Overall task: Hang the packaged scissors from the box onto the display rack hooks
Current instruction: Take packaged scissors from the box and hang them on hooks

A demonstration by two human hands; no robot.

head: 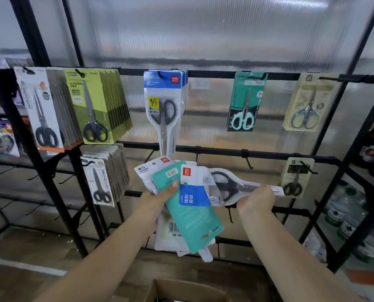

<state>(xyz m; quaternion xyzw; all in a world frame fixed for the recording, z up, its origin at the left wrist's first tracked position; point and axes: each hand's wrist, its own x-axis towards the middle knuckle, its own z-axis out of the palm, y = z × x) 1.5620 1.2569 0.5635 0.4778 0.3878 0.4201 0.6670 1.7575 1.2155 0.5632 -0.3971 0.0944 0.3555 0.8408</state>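
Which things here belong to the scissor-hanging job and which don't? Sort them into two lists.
Belongs to the job:
- blue-and-white scissors pack, gripped by the right hand
- fanned stack of packs, held in the left hand
- cardboard box at the bottom edge
- empty hook on the middle bar
- matching blue packs already hung

Just nearby:
- bottles on the right shelves

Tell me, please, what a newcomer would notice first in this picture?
First, the two hands in the lower centre: the left hand grips a fan of scissors packs with a teal pack on top, while the right hand holds a blue-and-white pack sideways. Behind them stands the black display rack, hung with scissors packs.
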